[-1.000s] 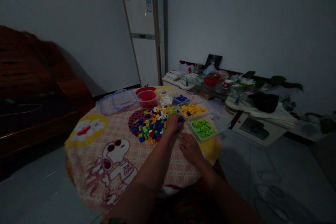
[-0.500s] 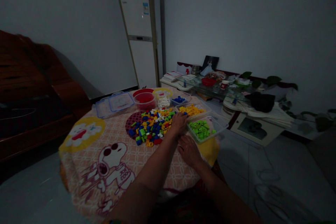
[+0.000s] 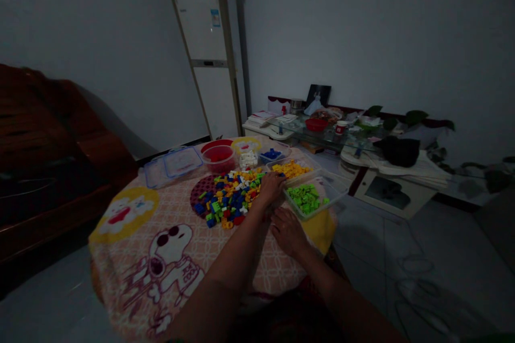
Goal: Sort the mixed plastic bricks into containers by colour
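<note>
My left hand reaches over the right side of a heap of mixed toy building bricks. Its fingers are bent, and a bit of blue shows at their tips; whether they grip it is unclear. Close below, my right hand rests low over the cloth with curled fingers, beside a clear box of green bricks. What it holds, if anything, is hidden. A box of yellow bricks lies just beyond my left fingertips. Behind it stand a box of blue bricks and some white bricks.
A clear tub with red bricks and blue-edged clear lids stand at the table's back left. The round table has a patterned cloth. Beyond it are a cluttered glass-topped stand, a tall white appliance and a wooden bench.
The view has tilted and shifted slightly, moving the scene a little left. Both hands stay in nearly the same places, the left still at the heap's right side.
</note>
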Motion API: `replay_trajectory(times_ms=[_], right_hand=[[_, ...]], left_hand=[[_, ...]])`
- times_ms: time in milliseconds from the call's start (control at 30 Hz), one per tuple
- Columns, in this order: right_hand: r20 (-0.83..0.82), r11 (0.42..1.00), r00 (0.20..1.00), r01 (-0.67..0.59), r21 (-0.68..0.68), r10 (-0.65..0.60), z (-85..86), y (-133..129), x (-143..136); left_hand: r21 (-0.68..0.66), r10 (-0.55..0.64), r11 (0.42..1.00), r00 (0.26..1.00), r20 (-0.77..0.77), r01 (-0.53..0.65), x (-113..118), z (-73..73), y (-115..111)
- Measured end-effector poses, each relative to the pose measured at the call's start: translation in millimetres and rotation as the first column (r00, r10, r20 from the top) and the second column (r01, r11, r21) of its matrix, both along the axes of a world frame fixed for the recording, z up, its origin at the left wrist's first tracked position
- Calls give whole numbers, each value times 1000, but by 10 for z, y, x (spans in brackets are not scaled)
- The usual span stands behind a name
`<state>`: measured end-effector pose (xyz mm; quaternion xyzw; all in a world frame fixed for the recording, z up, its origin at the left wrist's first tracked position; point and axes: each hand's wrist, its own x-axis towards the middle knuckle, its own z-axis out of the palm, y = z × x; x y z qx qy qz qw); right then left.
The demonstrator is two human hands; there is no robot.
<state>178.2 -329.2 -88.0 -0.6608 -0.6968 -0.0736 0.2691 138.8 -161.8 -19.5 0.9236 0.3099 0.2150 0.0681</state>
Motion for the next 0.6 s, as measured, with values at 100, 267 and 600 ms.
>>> replay_trajectory(times_ms=[100,267,600], right_hand=[[8,1000,1000,-3,-9,3,13,0,1],[-11,999,1000,-7,-37,6,23,-5,-4],[-18,1000,1000,-21,-22,20,48,-17,-11]], left_hand=[[6,17,1000,998,-53,-17,27,22,-1],[-8,45,999,993,-111,-46,40,96,30],[-38,-58,997,991,122,63,53,152,311]])
